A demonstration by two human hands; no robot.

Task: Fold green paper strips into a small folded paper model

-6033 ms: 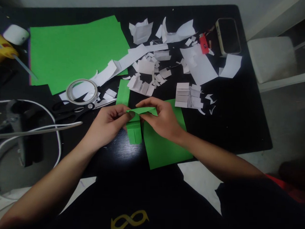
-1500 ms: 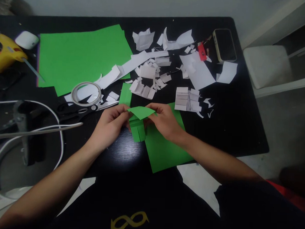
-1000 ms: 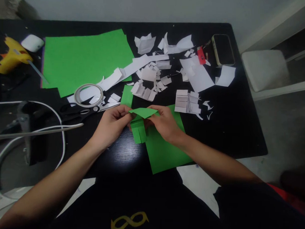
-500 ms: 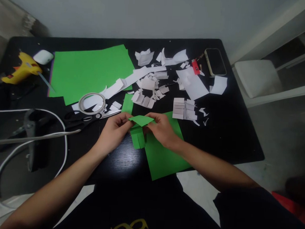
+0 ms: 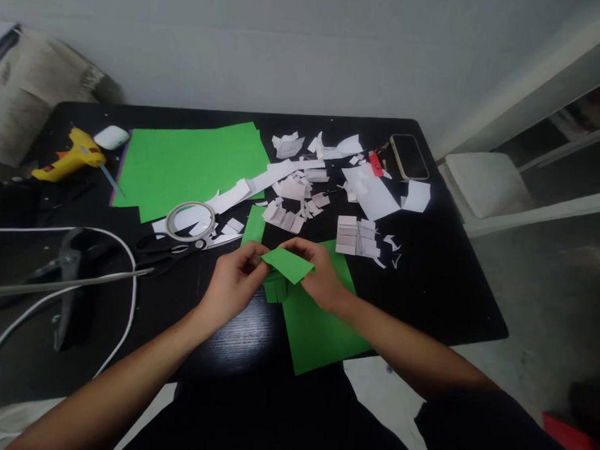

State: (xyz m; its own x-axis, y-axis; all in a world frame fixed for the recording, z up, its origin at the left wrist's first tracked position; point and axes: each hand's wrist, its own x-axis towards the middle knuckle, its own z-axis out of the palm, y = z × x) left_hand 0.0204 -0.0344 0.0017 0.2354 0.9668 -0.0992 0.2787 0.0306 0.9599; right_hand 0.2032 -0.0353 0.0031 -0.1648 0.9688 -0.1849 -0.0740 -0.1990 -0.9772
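Observation:
Between my two hands is a small piece of green paper [image 5: 287, 265], its flat face tilted up toward me. My left hand [image 5: 236, 278] pinches its left corner between thumb and fingers. My right hand [image 5: 322, 275] grips the right side, with some fingertips hidden behind the paper. Just below it, a folded green paper piece [image 5: 277, 290] with slits shows; whether it is joined to the held piece I cannot tell. A green strip [image 5: 253, 227] lies beyond my left hand, and a larger green sheet [image 5: 320, 331] lies under my right wrist.
On the black table [image 5: 436, 276] are scissors [image 5: 181, 247], a tape roll [image 5: 190, 220], a yellow glue gun [image 5: 76, 157], stacked green sheets [image 5: 194, 165] and white paper scraps [image 5: 294, 185]. A phone [image 5: 409, 156] lies at the far right. A white cable [image 5: 133, 298] loops at the left.
The held green paper has turned, its right end now lower and nearer me, covering more of the slit piece below. The camera view has tilted up, so the table sits lower in the picture.

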